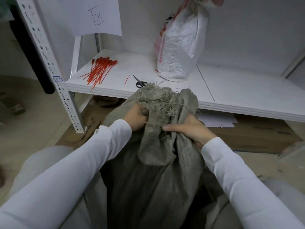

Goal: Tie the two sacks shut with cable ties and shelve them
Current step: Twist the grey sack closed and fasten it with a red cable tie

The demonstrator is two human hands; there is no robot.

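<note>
Grey sack (148, 171): woven one, off the shelf (231, 90), just in front of its front edge and between my two white sleeves. The mouth is gathered into a frayed bunch on top.
Left hand (137, 118): fingers curled into the left side of that bunched neck, gripping it.
Right hand (189, 129): clamped on the fabric at the right side of the neck, thumb laid across the front.
White sack (179, 47): upright on the shelf toward the back edge, roughly mid-shelf. The top's scrunched together, and I can't tell from here if there's a tie on it.
Cable ties (100, 70): red pile near the shelf's front left corner, a few tips reaching the front edge.
Loose red strip (126, 80): lying alone between the pile and the scissors.
Scissors (140, 83): black handles, by the front edge, partly hidden behind the grey sack's fraying.
Paper sheet (97, 14): hanging above the shelf's left end, with handwritten marks on it.
Cardboard (264, 134): under the shelf, right side.
</note>
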